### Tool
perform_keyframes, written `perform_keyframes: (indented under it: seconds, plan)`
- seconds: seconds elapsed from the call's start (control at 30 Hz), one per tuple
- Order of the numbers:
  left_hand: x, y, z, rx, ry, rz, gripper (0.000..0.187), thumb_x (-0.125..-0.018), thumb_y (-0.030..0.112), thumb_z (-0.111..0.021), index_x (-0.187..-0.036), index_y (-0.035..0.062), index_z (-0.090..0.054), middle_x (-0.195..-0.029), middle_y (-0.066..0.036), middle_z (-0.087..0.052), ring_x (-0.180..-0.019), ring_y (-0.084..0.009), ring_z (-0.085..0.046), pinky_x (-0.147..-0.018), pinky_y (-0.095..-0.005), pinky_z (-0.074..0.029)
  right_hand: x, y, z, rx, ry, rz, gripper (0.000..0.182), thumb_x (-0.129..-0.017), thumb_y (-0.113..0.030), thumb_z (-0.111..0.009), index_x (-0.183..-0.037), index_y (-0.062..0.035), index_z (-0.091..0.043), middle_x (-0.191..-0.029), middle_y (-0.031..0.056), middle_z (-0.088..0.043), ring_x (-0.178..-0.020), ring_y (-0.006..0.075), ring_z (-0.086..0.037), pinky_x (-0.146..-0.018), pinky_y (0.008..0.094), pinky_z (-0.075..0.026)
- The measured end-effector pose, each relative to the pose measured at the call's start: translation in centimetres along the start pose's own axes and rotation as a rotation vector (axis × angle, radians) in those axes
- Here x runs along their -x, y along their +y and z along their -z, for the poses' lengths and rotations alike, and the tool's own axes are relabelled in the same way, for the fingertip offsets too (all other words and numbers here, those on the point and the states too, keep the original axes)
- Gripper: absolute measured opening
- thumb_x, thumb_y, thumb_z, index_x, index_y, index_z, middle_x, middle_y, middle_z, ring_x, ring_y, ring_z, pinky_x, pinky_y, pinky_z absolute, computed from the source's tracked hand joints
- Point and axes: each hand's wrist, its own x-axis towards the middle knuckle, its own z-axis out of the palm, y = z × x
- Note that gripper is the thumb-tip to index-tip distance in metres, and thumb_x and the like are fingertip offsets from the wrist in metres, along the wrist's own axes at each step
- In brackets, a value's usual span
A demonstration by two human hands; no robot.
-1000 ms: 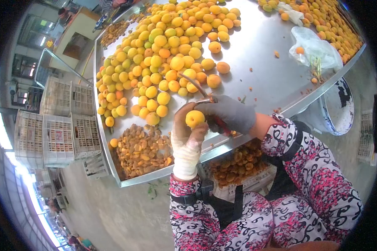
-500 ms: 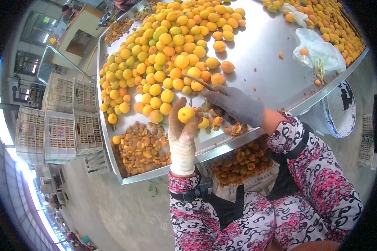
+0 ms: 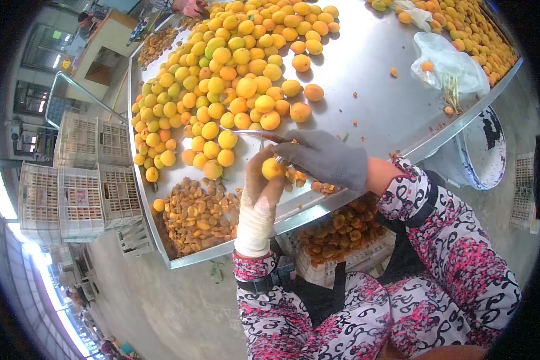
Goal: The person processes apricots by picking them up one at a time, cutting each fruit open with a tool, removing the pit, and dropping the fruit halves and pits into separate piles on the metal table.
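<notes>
My left hand (image 3: 257,207), in a stained white glove, holds a yellow apricot (image 3: 273,168) between its fingers, above the table's near edge. My right hand (image 3: 330,157), in a grey glove, is closed on a knife (image 3: 252,132) with a thin curved blade pointing left. Its fingers meet the top of the held apricot. Behind both hands lies a large heap of yellow and orange apricots (image 3: 219,81). A pile of brownish pieces (image 3: 198,215) sits at the table's near left corner. Some cut fruit lies partly hidden under my right hand.
The metal table (image 3: 378,114) has raised rims. A plastic bag (image 3: 450,63) lies near more apricots at the right. Below the near edge stands a crate of halved fruit (image 3: 342,234). Stacked crates (image 3: 81,198) stand left, a white bucket (image 3: 483,150) right. Another person's hand (image 3: 195,8) shows at the top.
My right hand has moved left and slightly down, bringing its fingers against the apricot in my left hand. The knife has shifted left. The whole view has moved slightly.
</notes>
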Motion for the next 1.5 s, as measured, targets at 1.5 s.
perform_keyframes:
  seconds: [1.5]
  plan:
    - [-0.8, 0.4, 1.8, -0.152, 0.118, -0.231, 0.048, -0.088, 0.026, -0.052, -0.126, -0.0022, -0.042, -0.105, -0.01, -0.055, -0.095, -0.0215, -0.056, -0.091, -0.0343, -0.04, -0.2, 0.2, 1.5, 0.151, -0.007, -0.416, 0.036, -0.09, -0.043, -0.045, -0.097, -0.0094, -0.057, -0.076, 0.017, -0.062, -0.071, 0.0354, -0.061, -0.063, 0.0429, -0.048]
